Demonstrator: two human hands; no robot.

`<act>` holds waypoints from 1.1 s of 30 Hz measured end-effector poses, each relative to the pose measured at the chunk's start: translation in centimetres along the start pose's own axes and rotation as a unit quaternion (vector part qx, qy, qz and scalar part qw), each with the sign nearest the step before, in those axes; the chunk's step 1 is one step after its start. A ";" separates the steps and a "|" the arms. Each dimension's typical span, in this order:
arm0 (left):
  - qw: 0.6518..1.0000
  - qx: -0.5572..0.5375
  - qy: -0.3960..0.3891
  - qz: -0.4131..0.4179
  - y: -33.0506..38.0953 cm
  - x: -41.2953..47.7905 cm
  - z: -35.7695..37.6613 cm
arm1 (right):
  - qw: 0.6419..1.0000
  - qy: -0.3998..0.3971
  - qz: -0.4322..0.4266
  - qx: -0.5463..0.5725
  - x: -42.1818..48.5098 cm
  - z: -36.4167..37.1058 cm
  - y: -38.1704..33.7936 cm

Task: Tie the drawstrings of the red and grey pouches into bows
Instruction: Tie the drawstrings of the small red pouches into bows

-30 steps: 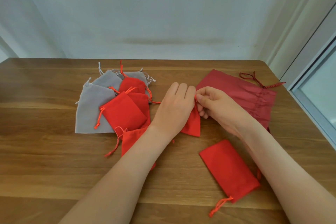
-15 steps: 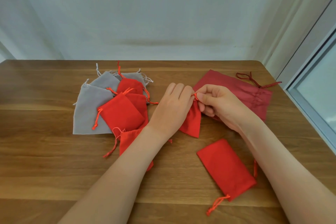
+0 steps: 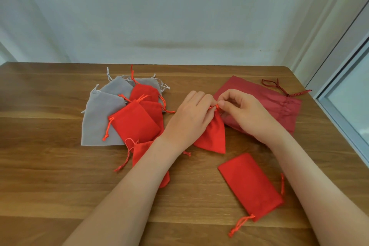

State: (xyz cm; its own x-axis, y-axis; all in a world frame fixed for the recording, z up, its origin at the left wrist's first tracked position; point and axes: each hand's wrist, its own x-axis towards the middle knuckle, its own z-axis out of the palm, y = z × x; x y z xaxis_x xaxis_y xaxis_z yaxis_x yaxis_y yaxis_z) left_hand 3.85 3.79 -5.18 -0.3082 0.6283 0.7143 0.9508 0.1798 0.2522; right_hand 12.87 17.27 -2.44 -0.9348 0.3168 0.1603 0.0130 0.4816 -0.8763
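A small red pouch (image 3: 211, 136) lies cinched at its top in the middle of the table, between my hands. My left hand (image 3: 189, 118) and my right hand (image 3: 241, 112) meet at its neck, and both pinch its orange drawstring (image 3: 214, 107) between thumb and fingers. A second red pouch (image 3: 249, 185) lies flat nearer to me on the right, its drawstring loose at the bottom end. To the left sits a pile of red pouches (image 3: 135, 122) and grey pouches (image 3: 99, 118) with loose strings.
A large dark red drawstring bag (image 3: 279, 104) lies behind my right hand, its cord toward the table's far right corner. The wooden table (image 3: 40, 166) ends at a white wall behind and a window frame (image 3: 343, 106) on the right.
The pouch's top has been gathered tight. My right hand's fingers have shifted from the pouch edge up to its drawstring, and my left fingers closed on the same spot.
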 end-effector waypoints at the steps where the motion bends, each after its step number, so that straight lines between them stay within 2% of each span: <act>1: 1.000 -0.001 0.001 -0.001 0.0 0.0 0.0 | 1.000 0.004 -0.006 -0.012 -0.1 0.1 -0.1; 8: 1.000 -0.017 0.007 -0.025 0.0 -0.1 0.1 | 0.990 0.013 -0.082 -0.112 -0.3 0.1 0.1; 13: 0.998 -0.026 0.019 -0.053 0.0 -0.3 0.2 | 0.992 0.023 -0.109 -0.066 -0.2 0.6 0.4; 19: 0.997 -0.036 0.032 -0.064 -0.1 -0.2 0.2 | 0.998 0.000 -0.038 0.046 -0.1 0.9 0.3; 24: 0.997 -0.039 0.039 -0.062 -0.2 -0.2 0.3 | 0.991 0.033 0.033 0.129 -0.1 1.4 0.2; 29: 0.998 -0.033 0.038 -0.046 -0.2 -0.2 0.2 | 0.979 0.001 0.061 0.192 0.0 1.4 0.3; 33: 0.999 -0.022 0.033 -0.020 0.0 -0.1 0.3 | 0.974 0.007 0.077 0.211 0.1 1.1 0.5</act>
State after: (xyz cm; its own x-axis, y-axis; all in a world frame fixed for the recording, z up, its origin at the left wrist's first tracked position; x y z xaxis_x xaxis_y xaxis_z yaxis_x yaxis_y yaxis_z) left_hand 3.88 3.94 -5.46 -0.3495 0.5694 0.7441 0.9356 0.1691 0.3100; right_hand 12.33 16.60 -3.34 -0.9283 0.3716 0.0149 0.0039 0.0497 -0.9988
